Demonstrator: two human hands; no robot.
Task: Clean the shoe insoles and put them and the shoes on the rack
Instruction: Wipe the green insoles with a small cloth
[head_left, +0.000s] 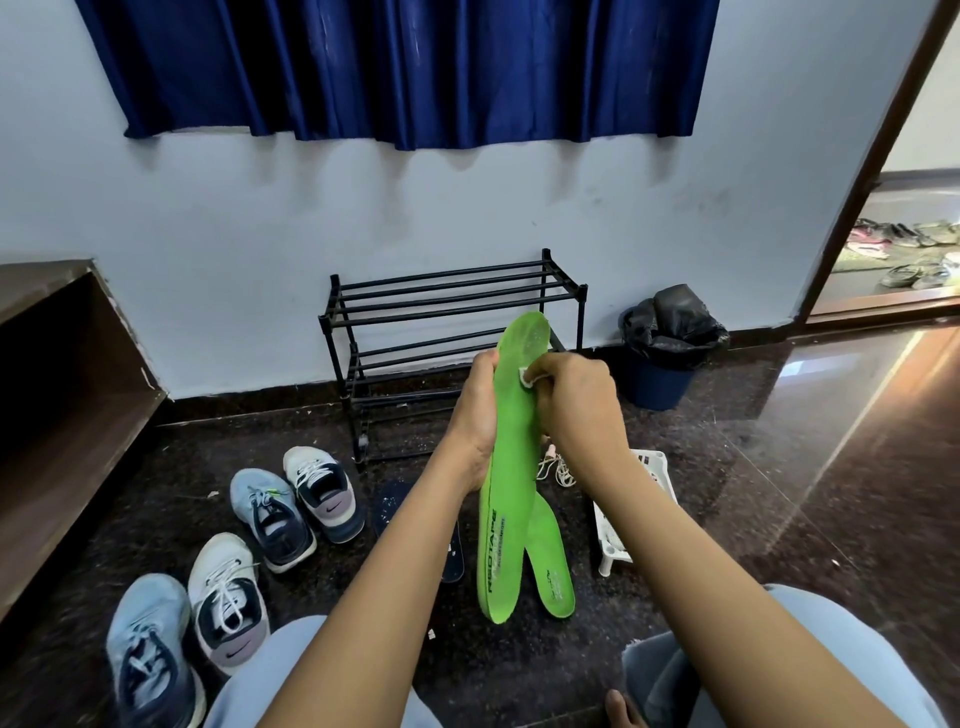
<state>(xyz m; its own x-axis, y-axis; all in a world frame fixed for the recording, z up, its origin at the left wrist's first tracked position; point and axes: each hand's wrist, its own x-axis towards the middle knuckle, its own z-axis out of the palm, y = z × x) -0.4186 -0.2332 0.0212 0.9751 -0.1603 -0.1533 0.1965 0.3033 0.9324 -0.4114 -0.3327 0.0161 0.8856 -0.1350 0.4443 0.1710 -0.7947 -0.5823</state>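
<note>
Midair, left hand (475, 415) grips green insole (511, 467) edge, right hand (576, 400) pinches cloth (525, 377)

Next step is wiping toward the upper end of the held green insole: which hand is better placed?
Right. The right hand already pinches the white wipe against the green insole, just below its upper end. The left hand grips the insole's edge and holds it up.
</note>
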